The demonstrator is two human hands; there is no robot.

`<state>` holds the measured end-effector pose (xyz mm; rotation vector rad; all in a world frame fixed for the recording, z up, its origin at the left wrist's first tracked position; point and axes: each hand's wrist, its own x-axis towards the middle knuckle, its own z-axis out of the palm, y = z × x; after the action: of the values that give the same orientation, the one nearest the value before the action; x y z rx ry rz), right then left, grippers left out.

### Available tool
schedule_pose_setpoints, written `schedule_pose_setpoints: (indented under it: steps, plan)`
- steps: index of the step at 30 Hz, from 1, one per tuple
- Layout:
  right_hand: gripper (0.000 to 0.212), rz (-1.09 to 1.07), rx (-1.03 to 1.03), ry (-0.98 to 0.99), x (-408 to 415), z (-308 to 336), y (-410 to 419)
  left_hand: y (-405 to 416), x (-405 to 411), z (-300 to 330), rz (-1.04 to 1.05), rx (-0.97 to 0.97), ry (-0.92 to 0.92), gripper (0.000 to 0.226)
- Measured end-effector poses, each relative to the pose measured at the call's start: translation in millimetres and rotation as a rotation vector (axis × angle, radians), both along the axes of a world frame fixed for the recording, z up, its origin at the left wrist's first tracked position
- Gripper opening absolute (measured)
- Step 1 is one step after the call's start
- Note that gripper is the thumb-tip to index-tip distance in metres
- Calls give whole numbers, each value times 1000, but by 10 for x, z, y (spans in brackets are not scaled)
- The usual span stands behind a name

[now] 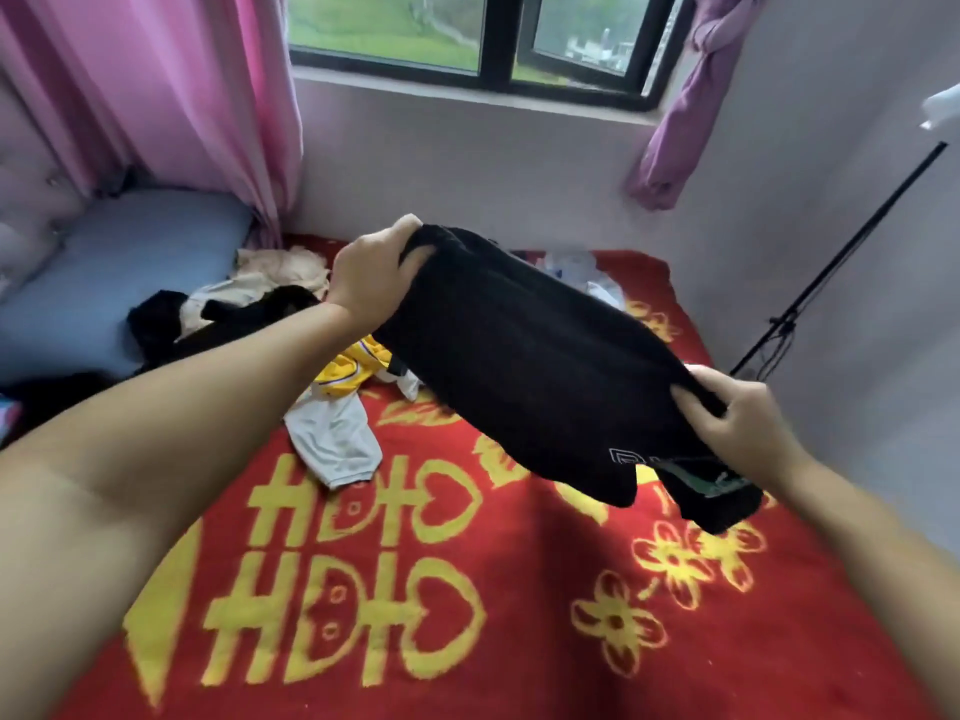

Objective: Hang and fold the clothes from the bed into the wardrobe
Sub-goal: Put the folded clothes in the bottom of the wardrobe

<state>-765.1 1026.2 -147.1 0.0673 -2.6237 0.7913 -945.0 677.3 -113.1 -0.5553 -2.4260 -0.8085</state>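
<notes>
A black garment with a small white outline logo hangs stretched in the air above the bed, which has a red blanket with yellow patterns. My left hand grips its far upper end. My right hand grips the near right end, and a folded part droops below it. On the bed behind lie a yellow jersey, a white garment, black clothes, a beige piece and a white piece. The wardrobe is out of view.
A blue pillow lies at the bed's left end. Pink curtains hang at the left and a purple one at the right of the window. A black stand leans by the right wall.
</notes>
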Motion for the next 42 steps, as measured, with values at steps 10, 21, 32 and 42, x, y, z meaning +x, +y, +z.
schedule_pose_setpoints:
  steps: [10, 21, 32, 42]
  plan:
    - [57, 710, 458, -734, 752, -2794, -2163, -2374, 1323, -2882, 38, -754, -448, 50]
    - [36, 399, 264, -1237, 680, -3719, -2148, -2275, 2517, -4382, 178, -814, -902, 54]
    - [42, -96, 239, -678, -922, -4101, -598, -129, 2084, -5030, -112, -496, -637, 54]
    - [59, -550, -331, -773, -1914, -4597, -149, 35, 1736, -5191, 432, -446, -909, 24]
